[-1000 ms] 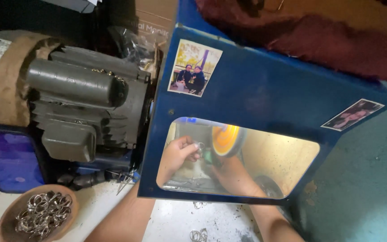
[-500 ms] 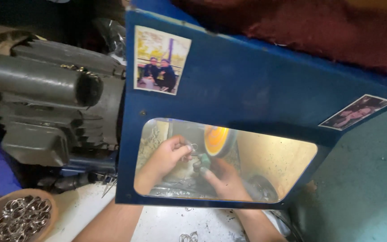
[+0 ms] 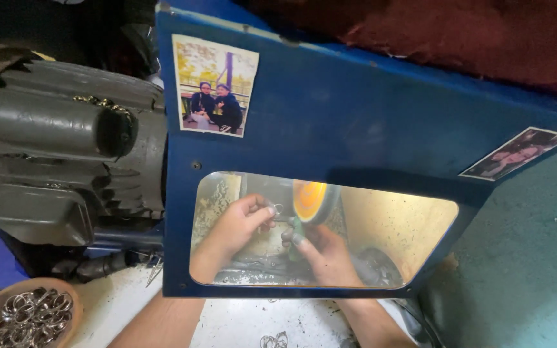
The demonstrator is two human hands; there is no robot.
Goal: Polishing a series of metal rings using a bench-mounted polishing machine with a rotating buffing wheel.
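Behind the clear window of a blue hood, my left hand pinches a small metal ring right beside an orange-lit buffing wheel. My right hand sits just below the wheel and grips a greenish stick that points up at it. Both forearms pass under the hood's lower edge, and the wrists are seen only through the window.
A grey electric motor stands left of the hood. A brown bowl with several metal rings sits at the bottom left. Loose rings lie on the white bench. Two photo prints are stuck on the hood.
The view has shifted so the hood sits further left and looks larger. My right hand has come up toward the wheel with the stick; my left hand stays at the wheel.
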